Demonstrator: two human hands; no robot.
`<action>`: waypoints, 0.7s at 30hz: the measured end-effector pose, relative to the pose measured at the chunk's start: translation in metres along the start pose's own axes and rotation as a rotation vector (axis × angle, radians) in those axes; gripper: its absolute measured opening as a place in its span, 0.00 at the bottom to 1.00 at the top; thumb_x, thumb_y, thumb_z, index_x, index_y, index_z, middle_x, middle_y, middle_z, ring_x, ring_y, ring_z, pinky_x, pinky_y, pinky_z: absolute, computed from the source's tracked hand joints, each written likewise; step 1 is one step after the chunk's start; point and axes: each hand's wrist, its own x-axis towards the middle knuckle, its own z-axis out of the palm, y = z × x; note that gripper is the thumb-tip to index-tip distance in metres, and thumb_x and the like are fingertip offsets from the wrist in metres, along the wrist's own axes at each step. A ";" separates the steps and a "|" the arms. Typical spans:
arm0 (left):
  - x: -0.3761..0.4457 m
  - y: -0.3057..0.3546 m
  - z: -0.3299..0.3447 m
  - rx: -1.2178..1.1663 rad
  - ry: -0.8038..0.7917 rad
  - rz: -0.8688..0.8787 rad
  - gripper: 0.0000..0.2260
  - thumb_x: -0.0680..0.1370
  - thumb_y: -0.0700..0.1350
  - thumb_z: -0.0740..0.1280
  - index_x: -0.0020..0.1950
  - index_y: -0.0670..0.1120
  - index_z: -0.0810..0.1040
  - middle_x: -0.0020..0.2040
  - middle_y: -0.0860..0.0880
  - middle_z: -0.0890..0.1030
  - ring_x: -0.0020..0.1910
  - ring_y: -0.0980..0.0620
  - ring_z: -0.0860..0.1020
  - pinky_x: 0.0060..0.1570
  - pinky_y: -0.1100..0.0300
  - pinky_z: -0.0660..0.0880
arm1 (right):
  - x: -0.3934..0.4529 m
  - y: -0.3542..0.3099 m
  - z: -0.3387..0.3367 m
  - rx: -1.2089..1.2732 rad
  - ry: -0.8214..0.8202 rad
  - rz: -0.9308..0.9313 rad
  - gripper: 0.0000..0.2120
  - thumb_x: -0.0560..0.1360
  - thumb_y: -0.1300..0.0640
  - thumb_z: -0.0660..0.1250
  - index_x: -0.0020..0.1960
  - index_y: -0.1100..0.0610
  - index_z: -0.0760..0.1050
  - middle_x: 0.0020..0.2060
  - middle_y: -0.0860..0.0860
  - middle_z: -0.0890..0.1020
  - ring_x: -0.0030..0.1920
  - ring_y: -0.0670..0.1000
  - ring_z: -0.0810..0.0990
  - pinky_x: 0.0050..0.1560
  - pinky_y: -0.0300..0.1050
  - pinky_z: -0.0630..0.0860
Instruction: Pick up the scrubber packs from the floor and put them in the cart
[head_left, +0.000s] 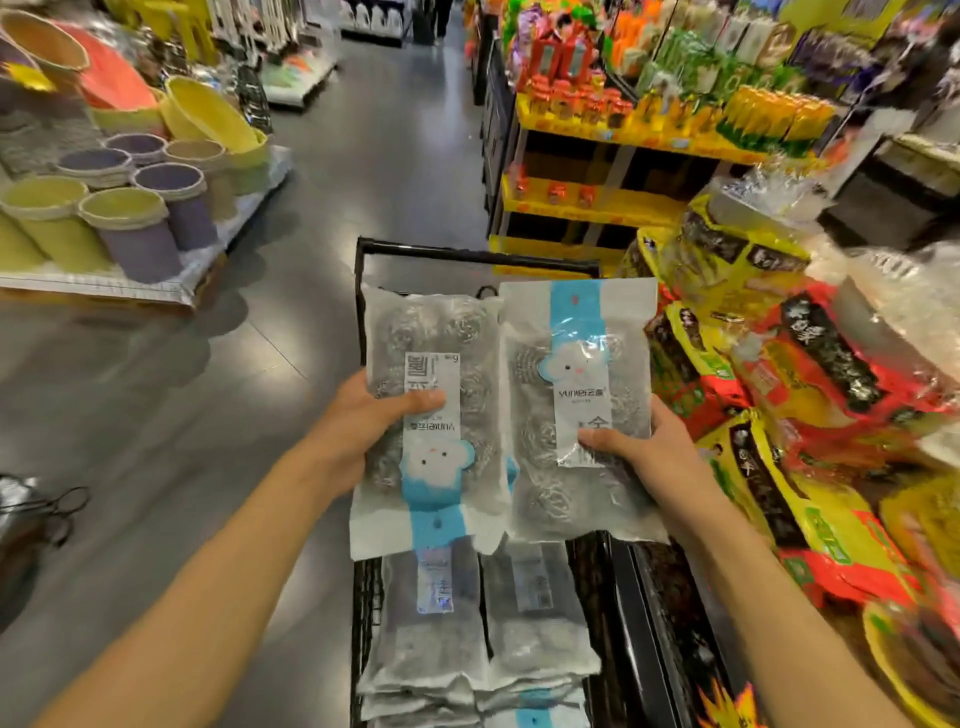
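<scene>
A grey polished floor (322, 171) runs up a shop aisle between stocked displays. To the right, yellow shelving (587, 208) carries rows of small jars and bottles, and nearer the camera a heap of red and yellow snack bags (769, 415) crowds the edge of the view. To the left, a low platform (104, 283) holds stacked plastic bins (140, 228) in green, purple and beige, with larger yellow and orange basins (208, 111) behind them.

In the middle stands a black wire cart (467, 257), its far rim just beyond the raised packs. Inside it lie two side-by-side stacks of scrubber packs (483, 644), several deep, flat against the basket floor.

Two bare forearms reach in from the bottom corners. The left hand (363, 421) holds one scrubber pack (431, 415) above the cart, thumb pressed on the front label and the remaining fingers tucked behind the bag; its printed label reads upside down, the blue cloud figure toward the wearer. The right hand (644, 447) holds a second pack (576, 410) just beside the first, their edges touching or nearly so, thumb clamped on the label and fingers behind; this one is upright, cloud figure at the top. Both clear bags show coiled steel scourers inside.
</scene>
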 end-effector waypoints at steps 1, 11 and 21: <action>0.013 -0.005 0.000 0.007 0.008 -0.012 0.21 0.69 0.40 0.78 0.61 0.42 0.81 0.50 0.46 0.88 0.48 0.47 0.87 0.41 0.55 0.84 | 0.016 0.008 0.000 -0.003 -0.008 0.016 0.19 0.73 0.69 0.75 0.58 0.53 0.79 0.49 0.49 0.89 0.47 0.50 0.88 0.41 0.41 0.84; 0.133 -0.065 -0.009 0.057 0.139 -0.166 0.14 0.73 0.38 0.77 0.57 0.45 0.82 0.45 0.49 0.89 0.43 0.51 0.88 0.34 0.60 0.82 | 0.155 0.104 0.004 0.011 -0.041 0.159 0.20 0.73 0.67 0.76 0.61 0.54 0.79 0.50 0.50 0.89 0.49 0.52 0.89 0.46 0.46 0.84; 0.230 -0.169 -0.022 0.118 0.137 -0.308 0.16 0.74 0.37 0.76 0.61 0.45 0.81 0.50 0.46 0.88 0.45 0.50 0.88 0.36 0.58 0.83 | 0.249 0.233 0.017 -0.127 -0.072 0.286 0.26 0.71 0.62 0.78 0.66 0.54 0.77 0.53 0.50 0.88 0.51 0.52 0.88 0.50 0.50 0.84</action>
